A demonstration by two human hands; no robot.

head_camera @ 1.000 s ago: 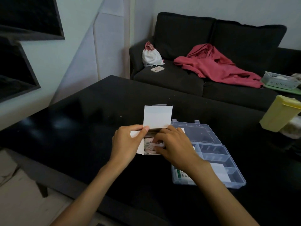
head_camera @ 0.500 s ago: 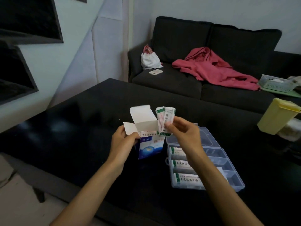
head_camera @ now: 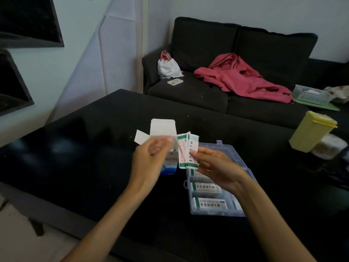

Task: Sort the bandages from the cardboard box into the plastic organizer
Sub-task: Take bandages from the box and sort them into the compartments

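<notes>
Right hand pinched several bandages above the organizer; left hand, blurred, grip indeterminable, hovered by the open box. Next: drop them into a compartment.

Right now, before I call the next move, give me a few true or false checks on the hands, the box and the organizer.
1. The right hand pinches several bandages. True.
2. The cardboard box is closed. False: its top flaps stand open.
3. The plastic organizer already holds bandages in its near compartments. True.
4. The left hand holds the bandages. False: it is blurred in front of the box; its grip cannot be told.
5. The organizer sits on the sofa. False: it rests on the black table.
</notes>
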